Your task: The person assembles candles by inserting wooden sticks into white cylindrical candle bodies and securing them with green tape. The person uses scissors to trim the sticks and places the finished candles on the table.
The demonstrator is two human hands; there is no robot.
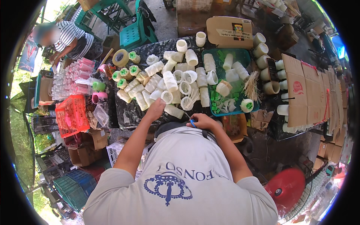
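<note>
My right hand (201, 121), close to my waist at the table's front edge, is closed around blue-handled scissors (192, 123). Their blades point away from me, to the upper left. My left hand (155, 109) reaches over the table edge with its fingers drawn together beside a white hollow cylinder (166, 98); whatever is between the fingertips is hidden. Between my hands lies another white cylinder (174, 111) on its side. Thin pale strings (193, 96) stick out of an open white cylinder just beyond the scissors. Many similar cylinders crowd the table, some with green insides (134, 70).
A teal tray (255, 112) holds white pieces and green scraps, with a straw-coloured bundle (252, 87) at its right. Tape (120, 58) lies far left; a red crate (71, 118) stands left. Cardboard (305, 92) and a red fan (285, 190) are right. Another person (75, 37) works far left.
</note>
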